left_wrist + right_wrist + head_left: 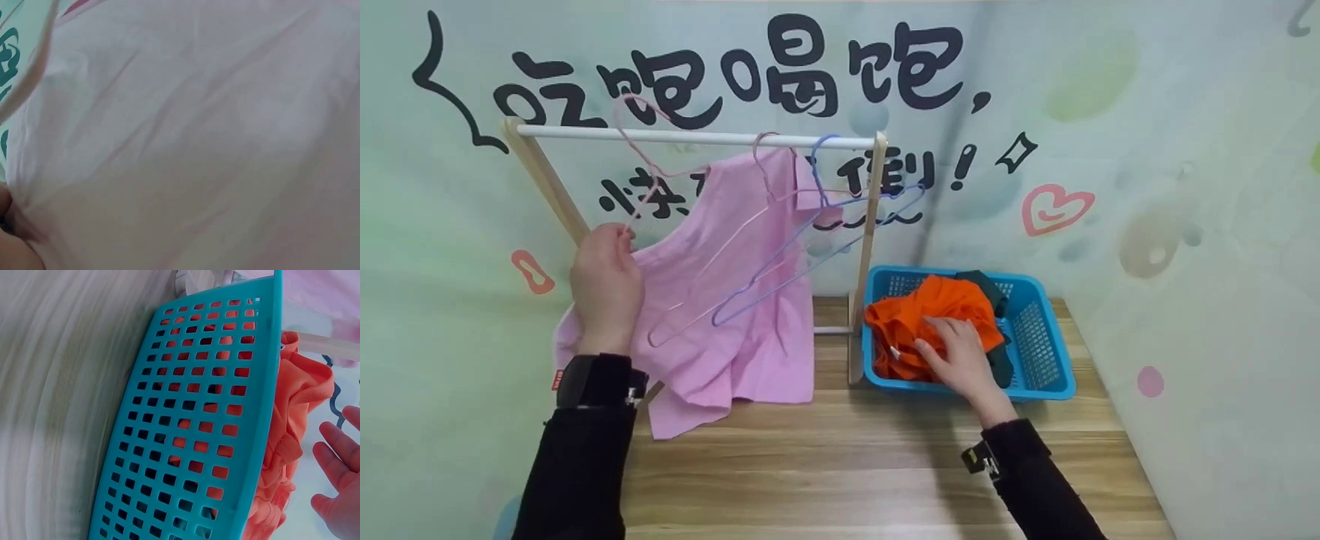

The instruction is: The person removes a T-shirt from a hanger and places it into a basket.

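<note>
At the left end of the rack, my left hand (606, 289) pinches the edge of a pink shirt (769, 322) near its neckline. A pink wire hanger (639, 154) hooks over the bar, and its arm runs down to these fingers. In the left wrist view the shirt (180, 124) fills most of the picture, with fingertips on its edge at lower left. My right hand (966, 364) hovers with spread fingers over an orange garment (952, 296) in the blue basket (1054, 352). The right wrist view shows a gap between the hand (344, 495) and the orange cloth (295, 391).
A wooden-sided rack with a white bar (697, 136) stands on the wooden table (840, 465). A blue-purple hanger (817, 217) hangs near its right post (870, 240), beside another pink hanger (765, 169). Dark green cloth (981, 283) lies partly under the orange garment. A printed backdrop (1147, 112) stands behind.
</note>
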`<state>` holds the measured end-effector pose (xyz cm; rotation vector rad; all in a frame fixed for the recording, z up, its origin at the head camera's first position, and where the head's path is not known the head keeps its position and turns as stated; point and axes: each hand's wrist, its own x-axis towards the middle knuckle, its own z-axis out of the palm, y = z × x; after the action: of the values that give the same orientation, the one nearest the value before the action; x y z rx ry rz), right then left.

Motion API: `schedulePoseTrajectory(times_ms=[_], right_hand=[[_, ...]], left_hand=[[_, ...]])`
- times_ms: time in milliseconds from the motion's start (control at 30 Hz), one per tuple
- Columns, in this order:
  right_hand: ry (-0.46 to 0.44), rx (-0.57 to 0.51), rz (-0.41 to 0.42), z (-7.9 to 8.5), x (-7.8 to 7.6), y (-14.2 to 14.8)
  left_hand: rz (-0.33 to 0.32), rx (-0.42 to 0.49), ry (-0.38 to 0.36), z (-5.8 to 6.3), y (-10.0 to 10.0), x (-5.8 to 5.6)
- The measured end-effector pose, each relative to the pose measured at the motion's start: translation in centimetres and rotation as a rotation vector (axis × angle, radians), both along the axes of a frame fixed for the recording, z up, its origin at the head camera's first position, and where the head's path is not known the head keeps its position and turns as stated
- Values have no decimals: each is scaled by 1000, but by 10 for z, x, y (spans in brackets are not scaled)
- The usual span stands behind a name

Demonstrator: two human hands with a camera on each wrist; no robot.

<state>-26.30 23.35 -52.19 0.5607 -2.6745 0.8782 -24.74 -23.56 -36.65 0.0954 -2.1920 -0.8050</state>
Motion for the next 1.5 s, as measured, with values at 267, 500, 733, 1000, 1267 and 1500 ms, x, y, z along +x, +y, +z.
schedulePoseTrajectory(times_ms=[267, 500, 733, 1000, 1267, 1500], right_hand=[[41, -18, 39, 4, 4, -7], [30, -27, 39, 3, 6, -11], [47, -26, 53, 1, 8, -14], [67, -31, 69, -3, 12, -22], [81, -9, 111, -5, 15, -33], [111, 7, 155, -7, 21, -50]], left_hand=[[4, 28, -6, -18, -16, 11], [-63, -23, 38, -63, -30, 19], [-87, -26, 51, -105, -38, 28], [-125, -17, 101, -147, -47, 39], [-179, -106, 166, -176, -51, 51], [-225, -146, 247, -197, -49, 62]])
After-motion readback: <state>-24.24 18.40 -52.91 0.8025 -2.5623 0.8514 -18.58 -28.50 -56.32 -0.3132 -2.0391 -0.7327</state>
